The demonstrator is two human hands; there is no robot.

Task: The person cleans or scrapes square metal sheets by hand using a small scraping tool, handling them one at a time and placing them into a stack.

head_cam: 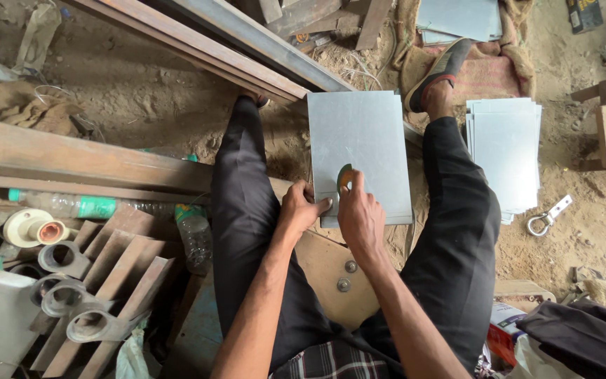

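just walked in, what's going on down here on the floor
A person sits on the dirt floor with legs apart and a grey metal sheet lying between them on a small stack. The left hand presses down on the sheet's near edge. The right hand holds a small curved green and orange object against the sheet's surface; what it is cannot be told. A second stack of sheets lies by the right leg, and plastic bottles lie among steel sections to the left.
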